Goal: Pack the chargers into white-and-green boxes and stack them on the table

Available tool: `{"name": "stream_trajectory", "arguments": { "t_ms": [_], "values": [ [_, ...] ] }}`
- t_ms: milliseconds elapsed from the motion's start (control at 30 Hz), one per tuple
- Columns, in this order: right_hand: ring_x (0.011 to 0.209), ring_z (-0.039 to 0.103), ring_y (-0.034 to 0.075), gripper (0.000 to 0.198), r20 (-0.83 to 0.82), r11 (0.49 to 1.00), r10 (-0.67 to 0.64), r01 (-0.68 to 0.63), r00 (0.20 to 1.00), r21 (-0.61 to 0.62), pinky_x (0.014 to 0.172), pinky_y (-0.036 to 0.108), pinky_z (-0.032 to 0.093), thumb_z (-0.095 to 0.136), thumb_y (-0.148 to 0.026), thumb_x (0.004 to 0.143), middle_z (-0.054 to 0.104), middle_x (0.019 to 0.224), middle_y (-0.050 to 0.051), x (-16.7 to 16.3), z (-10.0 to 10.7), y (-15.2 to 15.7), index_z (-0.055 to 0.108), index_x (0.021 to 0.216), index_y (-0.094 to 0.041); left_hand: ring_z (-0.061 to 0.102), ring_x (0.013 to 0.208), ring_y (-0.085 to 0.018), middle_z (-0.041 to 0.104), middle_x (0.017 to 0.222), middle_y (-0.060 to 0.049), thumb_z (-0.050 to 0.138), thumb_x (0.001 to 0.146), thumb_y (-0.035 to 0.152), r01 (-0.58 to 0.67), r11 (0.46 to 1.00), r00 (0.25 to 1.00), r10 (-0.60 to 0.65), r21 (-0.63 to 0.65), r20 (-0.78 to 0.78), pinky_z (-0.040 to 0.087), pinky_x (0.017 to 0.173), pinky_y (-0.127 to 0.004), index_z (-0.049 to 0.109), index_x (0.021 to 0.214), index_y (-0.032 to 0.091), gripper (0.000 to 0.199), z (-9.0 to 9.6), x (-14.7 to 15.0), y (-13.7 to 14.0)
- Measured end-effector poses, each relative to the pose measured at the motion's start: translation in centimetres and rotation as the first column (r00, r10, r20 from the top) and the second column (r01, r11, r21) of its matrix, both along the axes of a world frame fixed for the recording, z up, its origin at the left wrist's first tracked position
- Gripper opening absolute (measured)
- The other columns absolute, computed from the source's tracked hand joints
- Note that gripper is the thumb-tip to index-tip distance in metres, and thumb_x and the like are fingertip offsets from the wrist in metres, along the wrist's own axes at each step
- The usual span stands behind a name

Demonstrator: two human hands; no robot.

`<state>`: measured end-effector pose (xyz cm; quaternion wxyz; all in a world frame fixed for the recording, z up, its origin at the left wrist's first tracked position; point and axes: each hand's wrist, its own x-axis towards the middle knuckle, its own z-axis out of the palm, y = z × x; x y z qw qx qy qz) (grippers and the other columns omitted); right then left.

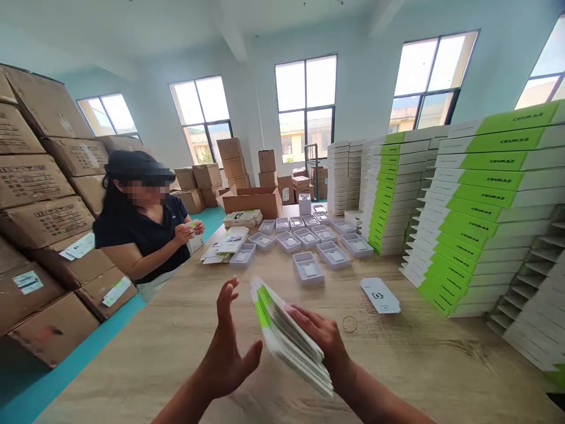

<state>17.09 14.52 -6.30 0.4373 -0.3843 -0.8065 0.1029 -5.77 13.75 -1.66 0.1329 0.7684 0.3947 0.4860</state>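
Observation:
My right hand (324, 341) grips a stack of flat white-and-green cartons (286, 335), tilted above the wooden table and partly blurred. Its fingers lie over the top of the stack and hide some of it. To the left of the stack, my left hand (229, 347) is open, fingers raised and thumb spread, and looks apart from the cartons. A thin rubber band (350, 324) lies on the table just right of my right hand. Beyond it rests a small pile of white printed cards (380, 295).
White trays (308, 268) holding small items spread across the table's far half. Tall stacks of white-and-green boxes (481, 212) stand at right. Leaflets (232, 241) and an open brown carton (251, 203) sit farther back. At left, a co-worker (145, 224) holds a small item near stacked cartons (39, 171).

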Motion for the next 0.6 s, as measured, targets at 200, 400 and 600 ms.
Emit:
{"name": "stream_trajectory", "arguments": {
  "t_ms": [200, 400, 600],
  "values": [
    [0.115, 0.067, 0.028, 0.051, 0.372, 0.949, 0.028, -0.141, 0.928, 0.282, 0.095, 0.049, 0.058, 0.051, -0.013, 0.099, 0.054, 0.153, 0.009, -1.4, -0.4, -0.2, 0.054, 0.146, -0.034, 0.073, 0.101, -0.035, 0.065, 0.136, -0.016, 0.076, 0.080, 0.054, 0.321, 0.570, 0.819, 0.233, -0.756, 0.524, 0.061, 0.080, -0.046, 0.030, 0.155, 0.027, 0.092, 1.4, -1.0, -3.2],
    [0.138, 0.053, 0.027, 0.068, 0.337, 0.994, 0.092, -0.066, 0.937, -0.087, 0.112, 0.045, 0.049, 0.056, -0.010, 0.089, 0.044, 0.160, 0.013, -1.7, -2.1, 0.2, 0.042, 0.154, -0.022, 0.075, 0.083, -0.030, 0.076, 0.106, -0.014, 0.088, 0.073, 0.038, 0.035, 0.496, 0.863, 0.423, -0.868, 0.277, 0.062, 0.071, -0.040, 0.048, 0.142, 0.014, 0.083, 1.0, -9.9, -1.3],
    [0.138, 0.051, 0.032, 0.057, 0.267, 0.960, 0.107, -0.029, 0.958, -0.279, 0.119, 0.048, 0.038, 0.053, -0.015, 0.089, 0.055, 0.149, 0.021, -1.1, -3.5, 1.9, 0.053, 0.146, -0.008, 0.067, 0.105, -0.024, 0.065, 0.125, -0.009, 0.063, 0.099, 0.036, -0.322, 0.343, 0.839, 0.536, -0.882, -0.097, 0.059, 0.088, -0.044, 0.062, 0.126, 0.016, 0.033, 1.2, -17.4, -0.5]
  ]
}}
